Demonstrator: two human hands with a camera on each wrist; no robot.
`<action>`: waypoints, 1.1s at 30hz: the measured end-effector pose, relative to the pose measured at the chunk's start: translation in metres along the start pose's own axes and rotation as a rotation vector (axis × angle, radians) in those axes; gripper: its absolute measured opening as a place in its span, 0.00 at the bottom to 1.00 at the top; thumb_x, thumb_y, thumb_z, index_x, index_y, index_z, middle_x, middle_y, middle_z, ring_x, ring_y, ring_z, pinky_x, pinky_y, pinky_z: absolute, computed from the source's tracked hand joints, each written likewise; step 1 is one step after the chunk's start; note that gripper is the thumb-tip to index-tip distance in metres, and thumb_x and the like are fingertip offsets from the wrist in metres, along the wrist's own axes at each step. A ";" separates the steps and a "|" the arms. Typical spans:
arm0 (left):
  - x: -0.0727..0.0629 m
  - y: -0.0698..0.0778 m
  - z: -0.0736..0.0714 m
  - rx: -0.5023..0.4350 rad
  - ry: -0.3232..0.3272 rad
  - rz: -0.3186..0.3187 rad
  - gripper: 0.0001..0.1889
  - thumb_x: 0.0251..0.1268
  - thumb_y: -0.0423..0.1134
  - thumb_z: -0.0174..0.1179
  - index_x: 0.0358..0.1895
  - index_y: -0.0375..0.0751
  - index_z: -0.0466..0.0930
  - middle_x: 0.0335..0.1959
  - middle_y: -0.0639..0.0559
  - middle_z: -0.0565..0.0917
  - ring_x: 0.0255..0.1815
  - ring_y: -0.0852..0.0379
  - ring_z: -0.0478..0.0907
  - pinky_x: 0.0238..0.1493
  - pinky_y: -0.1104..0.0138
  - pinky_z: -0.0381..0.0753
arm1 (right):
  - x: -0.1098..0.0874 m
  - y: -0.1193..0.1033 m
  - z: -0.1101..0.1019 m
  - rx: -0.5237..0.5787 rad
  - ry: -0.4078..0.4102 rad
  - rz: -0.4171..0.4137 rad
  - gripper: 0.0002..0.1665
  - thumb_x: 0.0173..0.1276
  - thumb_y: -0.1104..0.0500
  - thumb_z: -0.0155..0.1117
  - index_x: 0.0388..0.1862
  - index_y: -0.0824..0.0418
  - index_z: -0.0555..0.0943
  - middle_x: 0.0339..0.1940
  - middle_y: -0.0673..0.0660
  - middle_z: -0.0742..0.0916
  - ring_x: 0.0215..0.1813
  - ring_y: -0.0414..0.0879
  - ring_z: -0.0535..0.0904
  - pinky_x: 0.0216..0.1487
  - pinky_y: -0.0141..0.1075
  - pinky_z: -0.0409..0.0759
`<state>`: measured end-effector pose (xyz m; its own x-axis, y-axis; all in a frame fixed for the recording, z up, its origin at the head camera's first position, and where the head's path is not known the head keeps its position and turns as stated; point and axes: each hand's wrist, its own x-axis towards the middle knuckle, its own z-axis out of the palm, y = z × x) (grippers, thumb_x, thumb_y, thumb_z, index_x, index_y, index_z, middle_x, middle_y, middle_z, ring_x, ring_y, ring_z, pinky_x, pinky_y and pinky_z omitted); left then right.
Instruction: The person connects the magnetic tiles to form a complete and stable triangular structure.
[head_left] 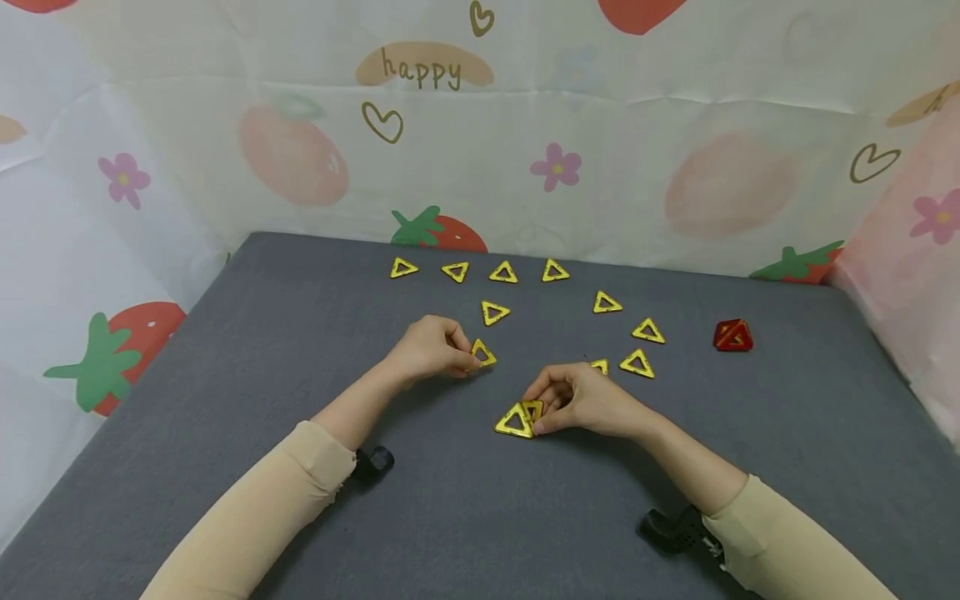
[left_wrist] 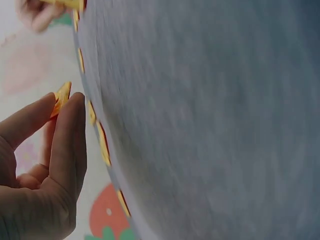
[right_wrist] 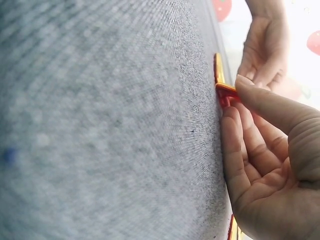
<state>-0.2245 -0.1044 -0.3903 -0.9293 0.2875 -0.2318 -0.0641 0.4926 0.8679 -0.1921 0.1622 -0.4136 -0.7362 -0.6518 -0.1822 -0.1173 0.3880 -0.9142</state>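
Observation:
My left hand (head_left: 431, 348) pinches a yellow triangular tile (head_left: 486, 358) between thumb and fingers, raised off the cloth in the left wrist view. My right hand (head_left: 592, 402) holds another yellow triangular tile (head_left: 536, 407) by its edge, tilted up from the table. Against that one a further triangular tile (head_left: 504, 428) lies flat on the grey cloth, just left of the right fingertips. Red edges show on the pinched tile (right_wrist: 227, 89) in the right wrist view. Whether the two tiles at the right hand are joined, I cannot tell.
Several loose yellow triangles (head_left: 504, 272) lie in a curve behind the hands, one partly hidden by the right hand (head_left: 599, 365). A red triangular piece (head_left: 733, 335) sits at the right. A printed curtain (head_left: 465, 150) hangs behind the grey table (head_left: 480, 517).

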 end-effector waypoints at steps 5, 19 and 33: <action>-0.006 0.006 0.012 0.042 -0.031 -0.001 0.06 0.56 0.34 0.71 0.32 0.37 0.83 0.32 0.46 0.87 0.28 0.59 0.86 0.38 0.64 0.87 | 0.000 -0.001 0.000 -0.004 0.005 0.010 0.21 0.58 0.62 0.75 0.50 0.61 0.82 0.37 0.58 0.88 0.36 0.43 0.85 0.39 0.35 0.84; -0.013 0.009 0.027 0.133 -0.043 -0.009 0.07 0.55 0.36 0.72 0.28 0.40 0.83 0.25 0.49 0.86 0.25 0.60 0.83 0.31 0.69 0.81 | 0.000 -0.001 0.000 -0.001 0.001 0.004 0.20 0.58 0.63 0.75 0.50 0.62 0.81 0.38 0.60 0.88 0.36 0.43 0.86 0.39 0.36 0.85; -0.019 0.008 0.034 0.199 -0.013 0.002 0.06 0.49 0.36 0.75 0.24 0.42 0.85 0.21 0.51 0.87 0.22 0.59 0.81 0.28 0.70 0.77 | 0.000 -0.001 0.000 -0.008 0.002 0.007 0.20 0.58 0.63 0.75 0.50 0.62 0.81 0.37 0.59 0.88 0.36 0.44 0.86 0.39 0.36 0.85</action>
<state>-0.1954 -0.0778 -0.3936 -0.9246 0.2985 -0.2367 0.0124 0.6446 0.7644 -0.1916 0.1615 -0.4126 -0.7386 -0.6474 -0.1881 -0.1169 0.3978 -0.9100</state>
